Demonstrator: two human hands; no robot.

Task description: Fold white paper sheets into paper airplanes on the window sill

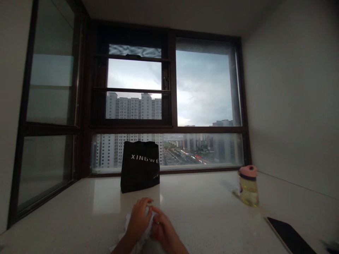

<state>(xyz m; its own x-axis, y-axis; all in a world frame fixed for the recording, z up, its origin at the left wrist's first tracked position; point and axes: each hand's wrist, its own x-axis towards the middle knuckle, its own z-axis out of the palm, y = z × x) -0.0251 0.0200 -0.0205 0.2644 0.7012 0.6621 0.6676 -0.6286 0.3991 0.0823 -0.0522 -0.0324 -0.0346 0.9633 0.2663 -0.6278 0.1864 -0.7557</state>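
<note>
My left hand (138, 218) and my right hand (164, 227) meet low in the middle of the head view, over the white sill. The left fingers are bent together in a pinch, with a small pale bit at their tips that is too small to name. Toward those tips reaches my right index finger, while the other right fingers curl in; what they hold, if anything, is hidden. White crumpled material (127, 220), paper or cloth, lies beneath and between the hands, partly covered by them.
A black bag (140, 167) with white lettering stands upright beyond my hands, near the window. To the right are a bottle (249, 188) with a pink lid and yellowish liquid, and a dark phone-like slab (288, 234). Brown window frames (173, 77) and walls bound the sill.
</note>
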